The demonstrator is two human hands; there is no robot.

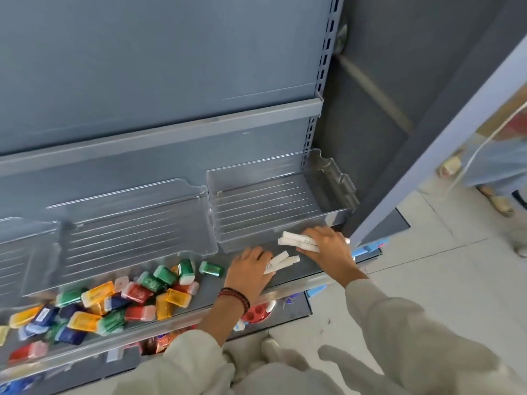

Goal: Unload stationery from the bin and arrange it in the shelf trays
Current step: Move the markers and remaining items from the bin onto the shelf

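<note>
My right hand (328, 246) grips a bundle of white stick-shaped erasers (293, 240) just in front of the clear right-hand tray (336, 178) on the grey shelf. My left hand (246, 273) holds a few more white sticks (281, 262) low over the shelf surface, below that tray's front lip. The right-hand tray has nothing in it. A second clear tray (137, 223) to the left also holds nothing. The bin is not in view.
Many small coloured boxes (114, 300), orange, green, red and blue, lie loose on the shelf's left front. A third clear tray (25, 252) shows at the far left. Lower shelves hold goods, among them a red palette (258, 312). Another person's feet (499, 201) stand at right.
</note>
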